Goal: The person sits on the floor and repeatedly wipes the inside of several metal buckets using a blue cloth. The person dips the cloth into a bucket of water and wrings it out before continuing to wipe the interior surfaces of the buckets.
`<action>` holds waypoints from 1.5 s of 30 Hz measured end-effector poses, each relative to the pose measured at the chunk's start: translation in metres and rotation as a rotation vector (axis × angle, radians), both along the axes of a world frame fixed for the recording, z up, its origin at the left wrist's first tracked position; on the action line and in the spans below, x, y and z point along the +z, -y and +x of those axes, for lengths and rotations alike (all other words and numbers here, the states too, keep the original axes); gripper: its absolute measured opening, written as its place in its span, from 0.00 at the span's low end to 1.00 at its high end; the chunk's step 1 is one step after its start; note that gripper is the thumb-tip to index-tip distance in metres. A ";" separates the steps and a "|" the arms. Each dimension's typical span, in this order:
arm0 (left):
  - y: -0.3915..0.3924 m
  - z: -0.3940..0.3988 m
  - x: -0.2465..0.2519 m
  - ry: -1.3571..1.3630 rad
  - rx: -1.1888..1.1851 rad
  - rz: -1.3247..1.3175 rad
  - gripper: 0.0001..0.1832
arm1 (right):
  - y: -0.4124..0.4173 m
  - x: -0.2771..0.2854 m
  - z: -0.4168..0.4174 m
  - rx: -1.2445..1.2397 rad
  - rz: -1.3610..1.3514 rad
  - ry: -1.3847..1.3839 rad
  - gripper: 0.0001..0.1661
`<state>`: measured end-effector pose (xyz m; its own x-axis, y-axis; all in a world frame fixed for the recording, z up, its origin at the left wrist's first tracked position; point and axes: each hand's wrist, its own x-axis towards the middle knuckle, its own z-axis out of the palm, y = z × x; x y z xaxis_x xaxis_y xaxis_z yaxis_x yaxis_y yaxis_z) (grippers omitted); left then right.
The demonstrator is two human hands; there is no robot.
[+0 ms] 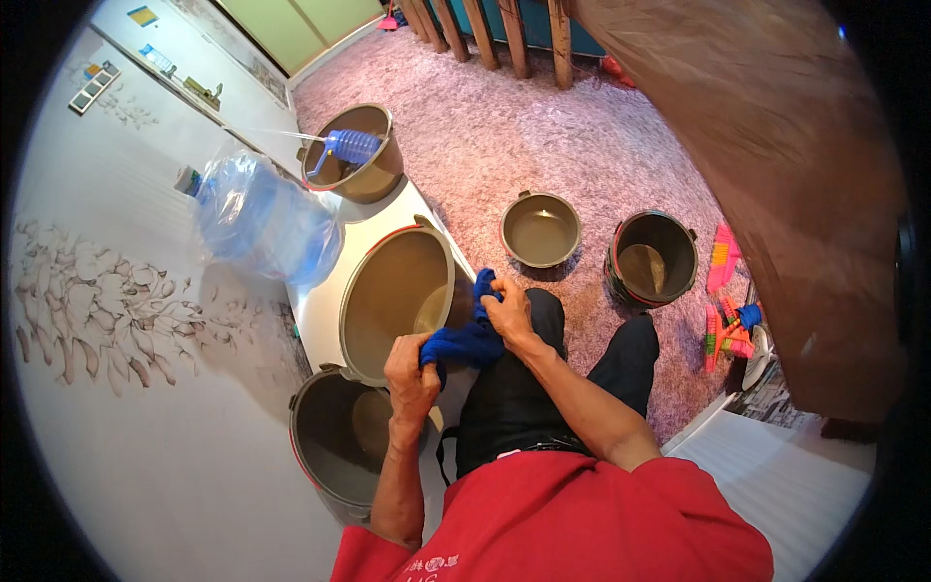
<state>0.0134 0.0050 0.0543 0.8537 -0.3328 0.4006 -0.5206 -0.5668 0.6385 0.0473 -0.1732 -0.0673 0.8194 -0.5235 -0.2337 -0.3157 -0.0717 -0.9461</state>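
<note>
A blue cloth [465,345] stretches between my two hands, above my thigh. My left hand [412,377] grips its one end, beside the rim of a large grey-brown bucket [389,291] on a white surface. The cloth's other end is pinched in my right hand [510,311]. Below that bucket in the picture, a second large bucket [313,436] stands partly behind my left forearm. A third bucket [374,174], at the far end of the white surface, has a blue hand pump [353,147] in it.
A plastic-wrapped water bottle [265,218] leans by the wall. On the pink carpet [465,116] stand a small round basin [540,229] and a dark bucket [654,258]. Pink and orange brush heads [727,335] lie at the right, near a brown sheet [785,182].
</note>
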 end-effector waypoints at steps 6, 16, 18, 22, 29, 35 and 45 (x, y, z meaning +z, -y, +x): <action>0.004 -0.002 0.003 0.003 -0.007 -0.020 0.14 | 0.007 0.024 0.012 0.024 0.268 0.187 0.15; 0.001 0.000 0.004 -0.045 0.008 -0.034 0.15 | 0.002 0.008 0.023 0.033 -0.223 0.246 0.14; 0.000 -0.002 0.003 -0.045 0.001 -0.025 0.15 | 0.000 -0.009 0.013 0.002 -0.157 0.182 0.14; 0.003 -0.003 0.004 -0.053 -0.006 -0.027 0.15 | 0.003 -0.004 0.014 -0.037 0.148 0.126 0.12; 0.002 0.003 0.002 -0.036 0.014 -0.045 0.14 | 0.003 0.070 0.038 0.062 0.432 0.493 0.07; 0.001 0.001 -0.004 -0.072 -0.014 -0.038 0.14 | -0.011 -0.015 0.002 0.046 -0.155 0.170 0.16; -0.001 0.001 -0.007 -0.021 0.012 -0.007 0.14 | -0.002 0.092 0.019 0.121 0.805 0.469 0.07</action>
<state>0.0145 0.0063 0.0471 0.8658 -0.3195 0.3851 -0.5002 -0.5689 0.6528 0.0660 -0.1713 0.0251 0.9600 -0.2528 -0.1201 0.0773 0.6521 -0.7542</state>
